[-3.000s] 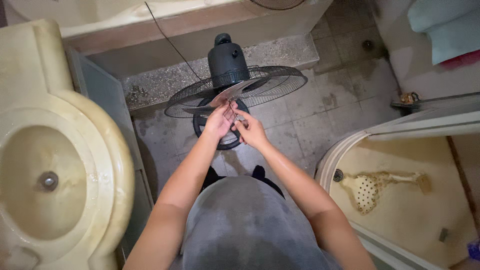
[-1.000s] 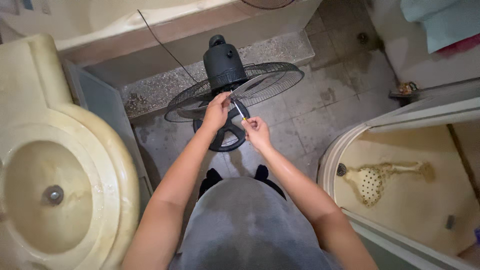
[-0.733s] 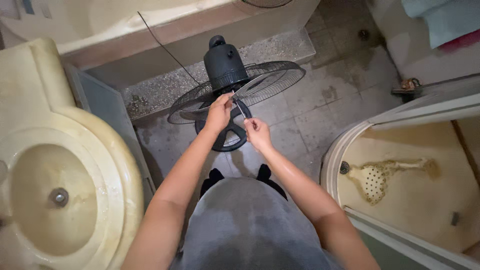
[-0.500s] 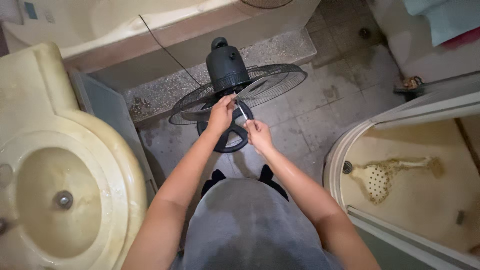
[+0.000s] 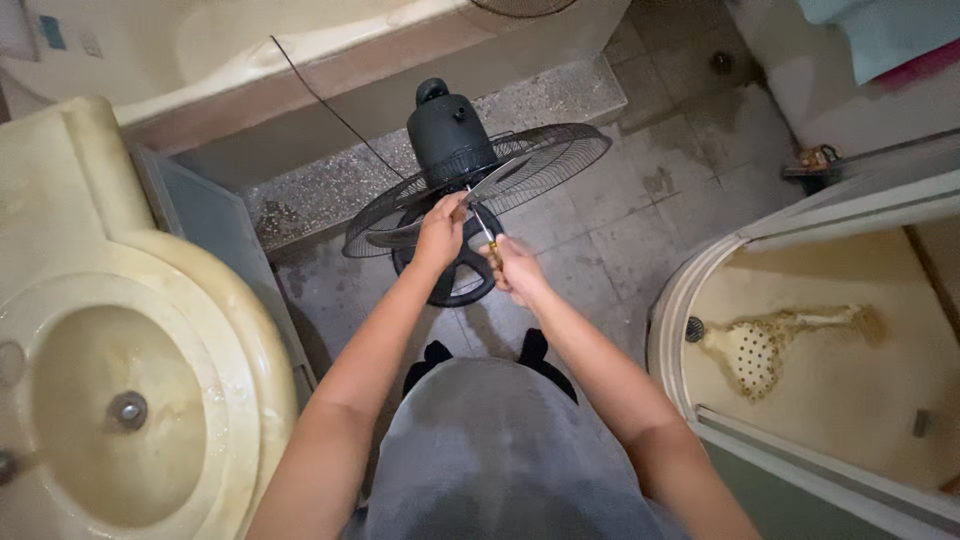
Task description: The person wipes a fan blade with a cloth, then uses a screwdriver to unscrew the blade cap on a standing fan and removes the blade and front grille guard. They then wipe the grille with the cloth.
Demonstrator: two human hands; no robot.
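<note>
Your right hand (image 5: 517, 268) clamps a screwdriver (image 5: 482, 226) at the fan (image 5: 470, 170); your left hand (image 5: 440, 228) grips its grille, with bare tiled floor (image 5: 640, 200) right of the fan.

My left hand (image 5: 441, 232) covers the fan's (image 5: 470, 180) hub, so I can't see where the screwdriver (image 5: 483, 230) tip meets it. The washbasin (image 5: 120, 400) runs off the left edge; the shower tray (image 5: 830, 370) off the right.

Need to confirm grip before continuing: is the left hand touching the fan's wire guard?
Touching. The head view shows the left hand closed over the rim of the fan's wire guard, no gap visible.
</note>
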